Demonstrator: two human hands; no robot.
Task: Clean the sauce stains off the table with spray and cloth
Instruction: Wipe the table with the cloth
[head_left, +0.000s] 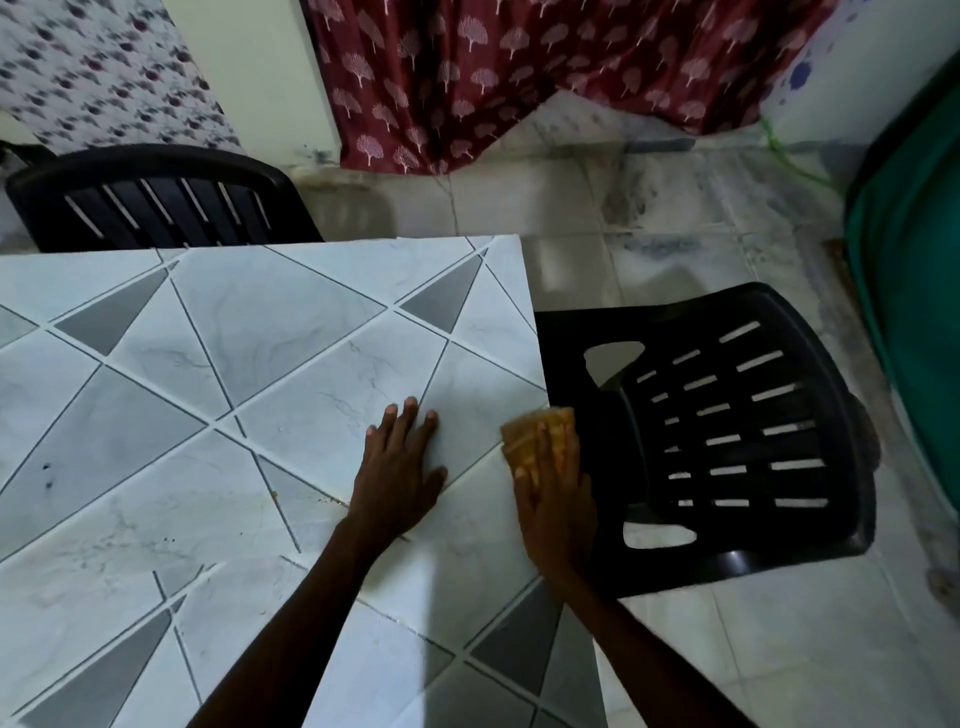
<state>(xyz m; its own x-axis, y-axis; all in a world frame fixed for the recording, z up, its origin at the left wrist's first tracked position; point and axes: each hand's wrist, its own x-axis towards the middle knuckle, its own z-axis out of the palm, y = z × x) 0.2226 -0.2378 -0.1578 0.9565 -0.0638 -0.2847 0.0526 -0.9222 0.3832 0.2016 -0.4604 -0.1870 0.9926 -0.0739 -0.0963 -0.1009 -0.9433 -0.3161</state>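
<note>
— At the right edge of the bench (260, 322): orange cloth (535, 427) under the right hand (556, 499). Soft, light, likely to bunch if pushed from one corner.
— Best hold?
— Palm flat on top, as now: fingers straight, pressing, nothing curled round it. Left hand (400, 467) lies splayed on the bench, bracing. Brown specks (332, 501) just beside its wrist.

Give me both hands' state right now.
Left hand: open, flat on the table, holding nothing.
Right hand: open, straight fingers pressing the cloth at the table's edge.
</note>
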